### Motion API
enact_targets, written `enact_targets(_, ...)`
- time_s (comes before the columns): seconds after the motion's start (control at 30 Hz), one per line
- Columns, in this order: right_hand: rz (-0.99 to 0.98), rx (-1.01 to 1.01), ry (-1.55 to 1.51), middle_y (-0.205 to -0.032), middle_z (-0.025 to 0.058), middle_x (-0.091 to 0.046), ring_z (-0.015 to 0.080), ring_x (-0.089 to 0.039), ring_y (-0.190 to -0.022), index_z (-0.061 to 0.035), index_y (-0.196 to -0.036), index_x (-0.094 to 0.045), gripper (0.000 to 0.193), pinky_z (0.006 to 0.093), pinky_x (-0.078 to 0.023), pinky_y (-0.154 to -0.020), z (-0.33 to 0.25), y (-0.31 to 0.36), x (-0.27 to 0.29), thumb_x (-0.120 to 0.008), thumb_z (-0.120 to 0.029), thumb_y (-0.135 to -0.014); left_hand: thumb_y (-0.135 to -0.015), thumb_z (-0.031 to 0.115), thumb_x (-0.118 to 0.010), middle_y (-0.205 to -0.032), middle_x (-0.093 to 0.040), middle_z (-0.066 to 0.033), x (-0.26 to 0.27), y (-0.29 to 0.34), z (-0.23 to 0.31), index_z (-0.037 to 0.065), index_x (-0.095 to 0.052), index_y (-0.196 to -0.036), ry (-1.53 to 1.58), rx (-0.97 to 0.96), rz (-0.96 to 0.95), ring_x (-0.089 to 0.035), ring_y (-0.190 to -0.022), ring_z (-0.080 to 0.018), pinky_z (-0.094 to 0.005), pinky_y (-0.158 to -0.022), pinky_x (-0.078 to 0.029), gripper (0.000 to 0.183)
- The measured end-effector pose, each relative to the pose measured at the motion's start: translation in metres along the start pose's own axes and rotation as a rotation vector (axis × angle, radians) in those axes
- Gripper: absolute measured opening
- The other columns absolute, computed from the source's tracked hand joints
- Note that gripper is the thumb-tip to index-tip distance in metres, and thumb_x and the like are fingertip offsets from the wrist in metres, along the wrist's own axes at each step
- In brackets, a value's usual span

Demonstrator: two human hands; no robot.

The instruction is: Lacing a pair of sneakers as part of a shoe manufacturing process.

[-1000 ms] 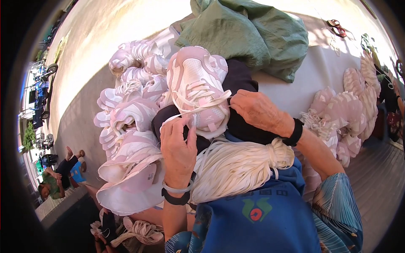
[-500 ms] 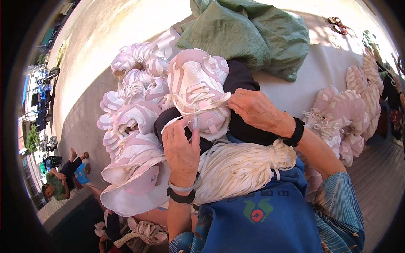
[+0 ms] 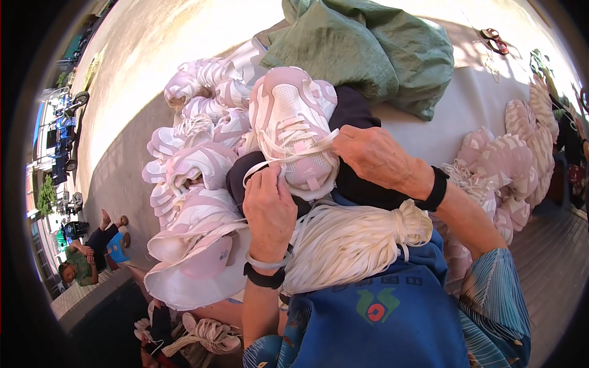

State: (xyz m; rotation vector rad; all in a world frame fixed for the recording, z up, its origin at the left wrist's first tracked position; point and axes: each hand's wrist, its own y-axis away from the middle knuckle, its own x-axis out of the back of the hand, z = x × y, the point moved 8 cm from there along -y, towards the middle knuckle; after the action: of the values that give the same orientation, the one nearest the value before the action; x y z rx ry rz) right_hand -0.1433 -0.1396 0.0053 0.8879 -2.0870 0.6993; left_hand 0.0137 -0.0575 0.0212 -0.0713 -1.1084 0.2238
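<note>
A pink and white sneaker rests across my lap, its tongue end toward me. White shoelaces run through its upper eyelets and cross over the tongue. At the shoe's right edge, the fingertips of my right hand are pinched on one lace. My left hand is closed at the shoe's lower left, where a loop of lace rises beside the fingertips. A thick bundle of cream laces lies across my lap on the blue apron, just below the shoe.
Several pink and white sneakers are piled at my left, beside a white and pink hat. More sneakers stand at right. A green sack lies ahead. At far left sits a person; another lace bundle is lower left.
My left hand has risen slightly toward the shoe, its fingers drawn closer together. The lace loop beside it stands wider. My right hand keeps its pinch at nearly the same place.
</note>
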Motion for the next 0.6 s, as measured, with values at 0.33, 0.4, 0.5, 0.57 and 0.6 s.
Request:
enact_targets(0.33, -0.052, -0.026, 0.071, -0.083, 0.0179, -0.065, 0.0358, -0.068, -0.075, 0.0013, -0.08, -0.062, 0.005, 0.0426, -0.054, -0.067, 0.006, -0.009, -0.006, -0.059, -0.003, -0.08, -0.086, -0.004, -0.06, -0.096, -0.062, -0.0191, -0.001, -0.002, 0.005, 0.0, -0.058, -0.107, -0.017, -0.069, 0.016, -0.06, -0.092, -0.0393, -0.0453, -0.079, -0.049, 0.022)
enact_targets(0.4, -0.051, -0.027, 0.07, -0.082, 0.0179, -0.065, 0.0361, -0.067, -0.074, 0.0013, -0.079, -0.062, 0.006, 0.0431, -0.054, -0.067, 0.007, -0.009, -0.006, -0.059, -0.004, -0.08, -0.086, -0.005, -0.06, -0.096, -0.062, -0.0188, -0.001, -0.002, 0.005, 0.0, -0.058, -0.108, 0.011, -0.063, 0.008, -0.061, -0.092, -0.0391, -0.0453, -0.078, -0.049, 0.023)
enact_targets(0.5, -0.037, -0.017, 0.049, -0.082, 0.0184, -0.065, 0.0368, -0.067, -0.074, 0.0015, -0.079, -0.062, 0.005, 0.0434, -0.055, -0.066, 0.008, -0.007, -0.006, -0.06, -0.003, -0.079, -0.085, -0.006, -0.059, -0.097, -0.062, -0.0179, 0.0, -0.003, 0.01, 0.0, -0.058, -0.11, -0.006, -0.101, -0.004, -0.06, -0.091, -0.0379, -0.0451, -0.079, -0.049, 0.025)
enact_targets(0.57, -0.067, -0.019, 0.062, -0.082, 0.0132, -0.061, 0.0339, -0.064, -0.075, -0.002, -0.088, -0.06, 0.007, 0.0431, -0.051, -0.063, 0.01, -0.004, -0.01, -0.059, -0.008, -0.085, -0.084, -0.007, -0.059, -0.096, -0.062, -0.0173, 0.0, -0.004, 0.016, 0.001, -0.058, -0.11, -0.05, -0.145, -0.013, -0.06, -0.091, -0.0369, -0.0449, -0.079, -0.049, 0.027)
enact_targets(0.6, -0.067, -0.02, 0.058, -0.082, 0.0132, -0.061, 0.0339, -0.064, -0.075, -0.002, -0.088, -0.06, 0.007, 0.0431, -0.051, -0.063, 0.007, -0.005, -0.01, -0.059, -0.008, -0.085, -0.084, -0.007, -0.058, -0.096, -0.062, -0.0166, -0.002, -0.002, 0.018, 0.002, -0.058, -0.111, -0.12, -0.179, -0.056, -0.06, -0.091, -0.0361, -0.0445, -0.079, -0.049, 0.028)
